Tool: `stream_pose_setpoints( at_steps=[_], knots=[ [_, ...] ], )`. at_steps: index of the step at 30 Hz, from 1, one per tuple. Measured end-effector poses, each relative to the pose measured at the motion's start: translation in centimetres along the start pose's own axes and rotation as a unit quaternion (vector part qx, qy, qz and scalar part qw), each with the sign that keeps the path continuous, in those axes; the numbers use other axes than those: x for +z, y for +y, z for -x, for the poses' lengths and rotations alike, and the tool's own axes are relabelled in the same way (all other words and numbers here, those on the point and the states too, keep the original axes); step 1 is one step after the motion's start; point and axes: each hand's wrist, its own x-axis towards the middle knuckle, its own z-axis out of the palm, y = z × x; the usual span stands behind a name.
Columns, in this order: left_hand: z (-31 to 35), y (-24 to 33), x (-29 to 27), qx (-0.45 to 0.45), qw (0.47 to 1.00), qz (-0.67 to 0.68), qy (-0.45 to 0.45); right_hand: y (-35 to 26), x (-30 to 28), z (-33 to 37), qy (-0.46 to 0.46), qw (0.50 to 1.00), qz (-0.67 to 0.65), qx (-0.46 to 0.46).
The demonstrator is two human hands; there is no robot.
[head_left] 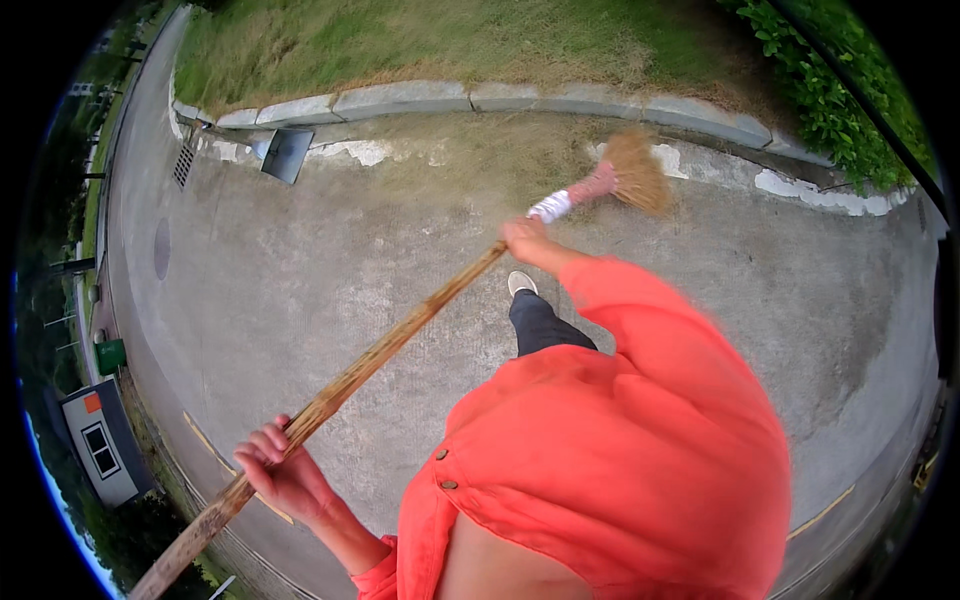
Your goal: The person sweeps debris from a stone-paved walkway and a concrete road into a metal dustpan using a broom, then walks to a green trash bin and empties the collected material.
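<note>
A broom with a long wooden handle point(385, 347) slants across the view from lower left to upper right. My left hand point(275, 468) is closed round the upper part of the handle at the lower left. Farther along, my right hand point(527, 240) grips it just short of the white and pink wrapping. The straw bristles point(637, 175) are blurred by motion, over the pavement beside the kerb. A metal dustpan point(287, 155) lies near the kerb at the far left, apart from both hands.
A stone kerb point(400, 99) runs along the far side, with grass point(430, 45) behind it. Leafy bushes point(845, 90) stand at the far right. A drain grate point(183, 165) is set in the concrete point(300, 265) at left. My shoe point(521, 283) shows in the middle.
</note>
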Motion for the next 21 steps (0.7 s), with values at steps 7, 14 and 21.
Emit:
stream_pose_setpoints(
  at_steps=[7, 14, 21],
  knots=[
    [-4.8, 16.5, -6.3, 0.139, 0.987, -0.075, 0.004, -23.6, -7.2, -8.6, -0.055, 0.964, -0.082, -0.245],
    [-8.7, 23.2, -17.9, 0.167, 0.986, 0.011, -0.011, -29.3, -8.8, -2.7, -0.070, 0.933, -0.156, -0.316],
    [-20.8, 4.2, -20.8, -0.118, 0.990, 0.009, -0.077, -18.9, 4.1, -2.1, -0.047, 0.996, -0.059, 0.045]
  ],
)
